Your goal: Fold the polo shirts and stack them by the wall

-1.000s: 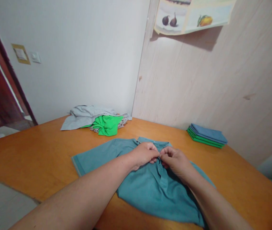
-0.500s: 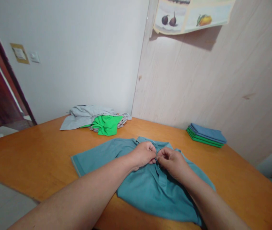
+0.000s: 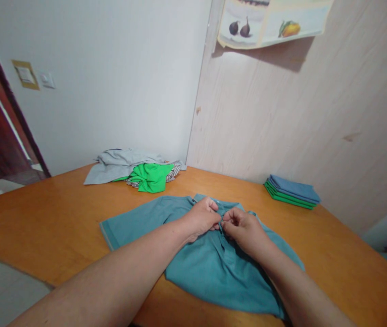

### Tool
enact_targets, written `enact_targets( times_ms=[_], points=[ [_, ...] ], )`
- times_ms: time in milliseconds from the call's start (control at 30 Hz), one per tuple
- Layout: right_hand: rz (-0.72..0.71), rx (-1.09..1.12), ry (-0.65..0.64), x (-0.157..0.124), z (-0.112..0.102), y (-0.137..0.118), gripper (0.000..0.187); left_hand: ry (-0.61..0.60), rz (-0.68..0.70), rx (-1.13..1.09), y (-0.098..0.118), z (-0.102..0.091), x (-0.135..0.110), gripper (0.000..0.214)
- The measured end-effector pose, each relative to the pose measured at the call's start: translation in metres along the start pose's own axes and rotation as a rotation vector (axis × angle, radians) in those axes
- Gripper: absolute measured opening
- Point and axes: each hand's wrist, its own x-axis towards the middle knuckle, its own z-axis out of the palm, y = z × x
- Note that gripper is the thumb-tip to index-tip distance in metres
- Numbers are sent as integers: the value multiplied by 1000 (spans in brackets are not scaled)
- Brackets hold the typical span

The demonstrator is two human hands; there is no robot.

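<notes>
A teal polo shirt [image 3: 210, 272] lies spread on the orange wooden table [image 3: 43, 218], collar towards the wall. My left hand [image 3: 203, 216] and my right hand [image 3: 243, 227] meet over the button placket just below the collar. Both have their fingers pinched together on the placket fabric. The fingertips touch each other, and the button under them is hidden.
A loose pile of clothes, grey [image 3: 118, 162] over bright green [image 3: 151, 176], lies at the table's far edge by the white wall. A neat stack of folded blue and green shirts [image 3: 293, 191] sits far right against the wood-panel wall. A doorway opens at the left.
Both hands have crept slightly up the placket towards the collar, staying pinched together. The shirt has barely shifted.
</notes>
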Motion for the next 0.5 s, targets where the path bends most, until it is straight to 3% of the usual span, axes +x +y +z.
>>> enact_targets(
  times_ms=[300,500],
  points=[
    [-12,-36,8,-1,0,-2,9,28,29,-8,-3,0,0,33],
    [78,125,8,-1,2,-6,12,75,41,5,2,2,-3,34]
  ],
)
